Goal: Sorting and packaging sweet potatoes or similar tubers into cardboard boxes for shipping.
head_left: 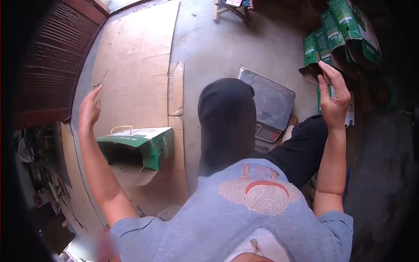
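Note:
My left hand (90, 108) is raised at the left over the flat cardboard sheet (135, 56), its fingers stretched out and seen edge-on. Just beyond its fingertips shows a thin dark stalk (104, 77); whether they touch I cannot tell. Below that hand, a green and white carton (163, 146) with a yellow cord handle lies on its side, its end open toward me. On the right, my right hand (335, 98) is held up with fingers extended and thumb apart, holding nothing. Behind it are several green cartons (334, 37).
A flat-topped scale (270, 98) with a keypad stands on the floor beside my bent knee (227, 118). A low stool (233, 11) is at the far edge. Dark slatted wooden doors (56, 61) border the left. A narrow cardboard strip (176, 87) lies along the sheet.

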{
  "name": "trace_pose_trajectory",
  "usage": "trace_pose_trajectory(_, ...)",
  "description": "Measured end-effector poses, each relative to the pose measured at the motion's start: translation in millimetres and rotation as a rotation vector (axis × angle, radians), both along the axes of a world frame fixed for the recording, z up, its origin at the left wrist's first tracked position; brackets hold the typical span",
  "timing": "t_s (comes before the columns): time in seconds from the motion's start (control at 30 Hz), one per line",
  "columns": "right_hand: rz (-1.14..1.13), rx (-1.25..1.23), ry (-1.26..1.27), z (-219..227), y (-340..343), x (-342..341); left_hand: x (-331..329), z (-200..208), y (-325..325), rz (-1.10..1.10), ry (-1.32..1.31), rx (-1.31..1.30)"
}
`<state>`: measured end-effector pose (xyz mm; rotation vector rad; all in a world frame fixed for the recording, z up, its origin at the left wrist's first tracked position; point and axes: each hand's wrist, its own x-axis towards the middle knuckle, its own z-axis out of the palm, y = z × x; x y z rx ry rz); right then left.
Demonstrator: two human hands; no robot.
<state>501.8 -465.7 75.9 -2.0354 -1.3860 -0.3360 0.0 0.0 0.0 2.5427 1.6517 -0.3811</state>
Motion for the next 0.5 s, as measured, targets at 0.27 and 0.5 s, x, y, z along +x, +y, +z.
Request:
trace_pose_trajectory(0.27,-0.487,-0.018,-0.117,-24.3,-134.3,56.3,323.9,25.1,-169.4,-0.757,-0.438,0.035)
trace_pose_trajectory(0.5,-0.713,-0.103,-0.009,-76.7,-239.2,83.5,409.6,-22.3,-293.5,-0.957,-0.49,-0.252)
